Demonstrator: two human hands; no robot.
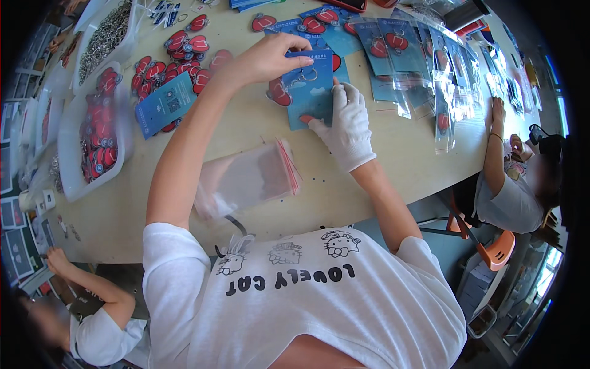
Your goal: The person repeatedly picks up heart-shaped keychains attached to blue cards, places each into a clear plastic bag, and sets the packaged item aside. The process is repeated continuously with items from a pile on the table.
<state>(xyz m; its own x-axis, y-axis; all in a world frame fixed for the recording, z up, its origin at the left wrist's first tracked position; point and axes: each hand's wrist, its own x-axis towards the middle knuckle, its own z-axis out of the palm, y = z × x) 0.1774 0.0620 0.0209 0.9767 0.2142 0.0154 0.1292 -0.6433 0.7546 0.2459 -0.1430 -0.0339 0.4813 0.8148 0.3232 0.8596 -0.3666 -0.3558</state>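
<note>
A blue card is between my two hands over the table. My bare left hand pinches its top edge with thumb and fingers. On my right hand is a white glove with bare fingertips, and it grips the card's lower right side. Beside the card's left edge hangs a red keychain, its metal ring lying over the card's face. Behind the card, more blue cards with red keychains lie partly hidden. Closer to me rests a stack of clear plastic bags with red seal strips.
Left stand white bins, one of red keychains, another of metal rings. A loose keychain pile and a blue card lie nearby. Bagged cards overlap at right. People sit at right and lower left.
</note>
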